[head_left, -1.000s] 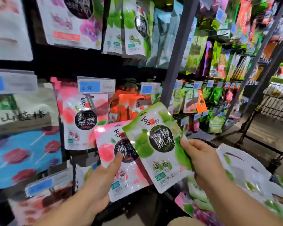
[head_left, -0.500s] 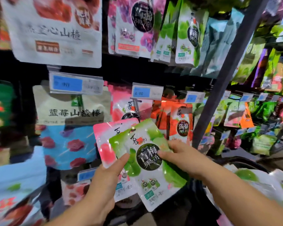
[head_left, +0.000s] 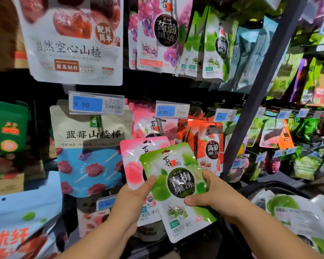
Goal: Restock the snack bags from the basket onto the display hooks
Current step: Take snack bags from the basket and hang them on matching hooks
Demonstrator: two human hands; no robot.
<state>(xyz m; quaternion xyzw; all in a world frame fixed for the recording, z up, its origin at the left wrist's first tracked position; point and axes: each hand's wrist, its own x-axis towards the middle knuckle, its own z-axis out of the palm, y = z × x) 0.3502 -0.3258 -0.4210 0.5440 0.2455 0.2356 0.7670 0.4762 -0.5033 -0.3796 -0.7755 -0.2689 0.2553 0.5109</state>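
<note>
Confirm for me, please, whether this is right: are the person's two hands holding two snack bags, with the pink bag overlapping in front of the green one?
Not quite: the order is reversed. In the head view the green bag overlaps in front of the pink bag. The rest stands: the left hand and right hand hold the two snack bags.
</note>
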